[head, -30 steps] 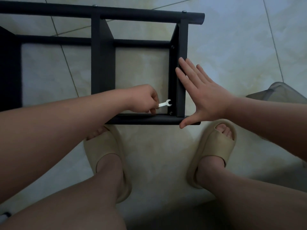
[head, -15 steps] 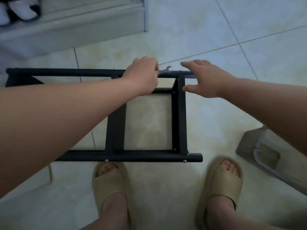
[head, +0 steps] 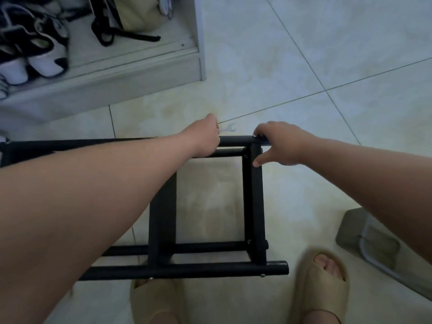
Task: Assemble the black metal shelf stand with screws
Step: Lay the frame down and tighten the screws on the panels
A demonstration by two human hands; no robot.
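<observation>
The black metal shelf stand (head: 253, 206) lies on the tiled floor in front of my feet. My left hand (head: 205, 136) is at the far rail, gripping a small white wrench (head: 228, 128) whose open jaw sticks out to the right just beyond the rail. My right hand (head: 278, 143) holds the far rail's right end, fingers curled over the tube and thumb pressed on the upright bar. Small screw heads (head: 262, 275) show on the near rail's underside.
A white shoe cabinet (head: 140, 73) with sneakers and a bag stands at the far left. A grey box with a cable (head: 374, 244) lies at the right. My feet in beige slippers (head: 320, 286) stand just behind the near rail.
Both hands left the near corner and reached to the far rail. The wrench went along in my left hand. My right hand went from flat against the upright to gripping the far rail end.
</observation>
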